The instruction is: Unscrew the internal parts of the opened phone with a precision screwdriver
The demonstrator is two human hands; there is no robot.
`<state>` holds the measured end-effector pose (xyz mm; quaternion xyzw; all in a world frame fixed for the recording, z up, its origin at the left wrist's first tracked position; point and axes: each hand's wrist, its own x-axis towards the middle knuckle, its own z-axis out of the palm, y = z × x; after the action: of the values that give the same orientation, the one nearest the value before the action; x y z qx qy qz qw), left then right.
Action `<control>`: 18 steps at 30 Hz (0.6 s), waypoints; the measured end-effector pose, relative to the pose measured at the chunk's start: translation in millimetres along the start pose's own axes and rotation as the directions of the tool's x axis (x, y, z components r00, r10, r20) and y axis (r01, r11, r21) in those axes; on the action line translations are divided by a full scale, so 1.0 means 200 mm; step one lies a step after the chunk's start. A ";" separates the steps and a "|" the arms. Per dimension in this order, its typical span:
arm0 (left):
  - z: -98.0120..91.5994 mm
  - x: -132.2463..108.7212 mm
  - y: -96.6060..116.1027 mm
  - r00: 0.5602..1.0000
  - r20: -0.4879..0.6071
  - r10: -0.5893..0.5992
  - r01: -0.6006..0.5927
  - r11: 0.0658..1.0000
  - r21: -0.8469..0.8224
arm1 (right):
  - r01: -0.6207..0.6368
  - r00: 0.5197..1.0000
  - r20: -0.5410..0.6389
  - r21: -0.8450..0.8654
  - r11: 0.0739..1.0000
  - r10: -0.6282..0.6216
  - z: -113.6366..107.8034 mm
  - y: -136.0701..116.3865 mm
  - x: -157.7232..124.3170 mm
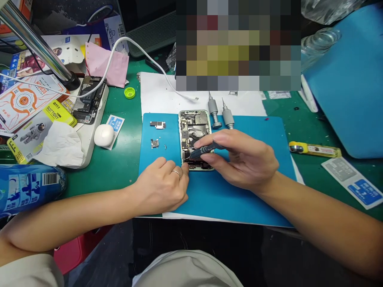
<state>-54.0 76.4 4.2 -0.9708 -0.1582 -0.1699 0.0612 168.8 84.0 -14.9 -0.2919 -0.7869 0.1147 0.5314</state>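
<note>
An opened smartphone (pixel 196 119) lies on the blue mat (pixel 239 199), its inner boards and parts exposed. My right hand (pixel 248 157) pinches dark tweezers (pixel 206 150) between thumb and fingers, the tips down at the phone's lower left inside. My left hand (pixel 163 185), fingers curled and a ring on one, rests on the mat against the phone's lower left corner. Its fingertips are partly hidden. Left of the phone lie a small metal bracket (pixel 157 125), a small square part (pixel 154 143) and tiny bits. Two grey screwdrivers (pixel 212 111) stand just beyond the phone's right side.
A white cable (pixel 119 42) arches over the back left. Another opened phone (pixel 88 99), a white earbud case (pixel 103 135), boxes and a crumpled tissue (pixel 61 143) crowd the left. A yellow cutter (pixel 315 149) and a blue panel (pixel 353 87) are at right. A blurred block covers the top.
</note>
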 end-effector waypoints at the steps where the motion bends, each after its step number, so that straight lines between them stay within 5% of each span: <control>1: 0.00 0.00 0.00 1.000 0.000 0.001 -0.001 1.000 -0.001 | 0.008 1.000 -0.005 0.004 1.000 -0.008 0.00 0.00 0.00; 11: -0.01 0.00 -0.04 0.995 -0.071 -0.064 0.055 0.991 -0.119 | -0.121 0.982 -0.134 0.091 0.988 0.133 0.01 -0.02 -0.01; 18: -0.01 0.02 -0.12 0.946 -0.019 -0.325 0.294 0.879 -0.376 | -0.163 0.963 -0.187 0.164 0.973 0.193 0.00 -0.02 0.02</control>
<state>-58.8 100.1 9.4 -0.9193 -0.2740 -0.2435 -0.1433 166.0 83.0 -11.0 -0.3316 -0.6889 0.1899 0.6160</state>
